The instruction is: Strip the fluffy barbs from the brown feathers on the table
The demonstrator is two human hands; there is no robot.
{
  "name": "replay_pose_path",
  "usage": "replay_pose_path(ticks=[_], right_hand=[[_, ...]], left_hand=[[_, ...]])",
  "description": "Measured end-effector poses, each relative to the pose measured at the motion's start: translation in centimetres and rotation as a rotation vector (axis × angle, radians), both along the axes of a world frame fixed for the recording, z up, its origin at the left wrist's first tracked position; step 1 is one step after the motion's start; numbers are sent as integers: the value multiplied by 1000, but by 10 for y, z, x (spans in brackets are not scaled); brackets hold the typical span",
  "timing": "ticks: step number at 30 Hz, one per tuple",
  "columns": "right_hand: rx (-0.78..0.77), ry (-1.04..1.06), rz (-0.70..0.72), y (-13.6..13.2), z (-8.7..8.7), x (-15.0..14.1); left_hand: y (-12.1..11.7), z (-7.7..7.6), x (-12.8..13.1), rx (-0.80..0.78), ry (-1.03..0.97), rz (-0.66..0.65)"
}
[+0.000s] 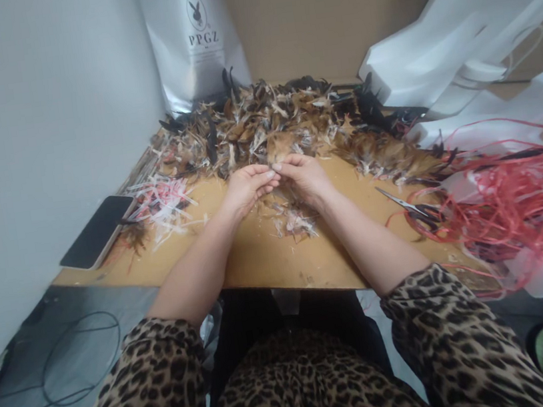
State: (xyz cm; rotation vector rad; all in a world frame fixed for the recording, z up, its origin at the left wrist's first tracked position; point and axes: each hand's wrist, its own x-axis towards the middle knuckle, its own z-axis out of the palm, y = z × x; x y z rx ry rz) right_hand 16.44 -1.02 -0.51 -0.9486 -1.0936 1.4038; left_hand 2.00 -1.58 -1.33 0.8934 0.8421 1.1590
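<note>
My left hand (247, 186) and my right hand (304, 175) meet fingertip to fingertip over the wooden table (259, 259), both with fingers pinched together at the near edge of a big heap of brown, black and white feathers (281, 125). What they pinch is too small to name; it looks like feathers from the heap. A small clump of feathers (294, 220) lies on the table just under my right wrist.
Scissors (410, 205) lie right of my right arm beside a tangle of red cord (509, 210). White and pink strips (163, 202) and a dark phone (96, 231) lie at the left. A silver bag (195, 36) stands behind; white bags (469, 27) at right.
</note>
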Motion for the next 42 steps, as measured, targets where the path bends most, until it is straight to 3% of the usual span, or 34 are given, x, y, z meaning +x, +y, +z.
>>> replay_pose_path(ticks=[10,15,19,21,26,31,34,38,42], right_hand=[[-35,43,23,2,-3,0],[6,-1,-7,2,-2,-1],[189,-204,-150,9,-6,1],[293,-364,-190,15,-9,2],[548,-902,-276,21,-5,0],[539,-1259,-261,20,6,-9],[565,-1298,-236,18,9,-6],[712,-1232,-221,7,14,10],[798,-1164,-286,-3,15,25]], left_hand=[[-5,3,-2,-46,12,-100],[0,5,-5,27,50,-5],[6,11,-13,42,-27,222],[9,12,-17,33,-62,276],[12,9,-20,16,-77,281],[11,9,-20,10,-58,256],[11,9,-23,22,-75,244],[11,9,-25,26,-95,229],[10,10,-22,-31,-84,186]])
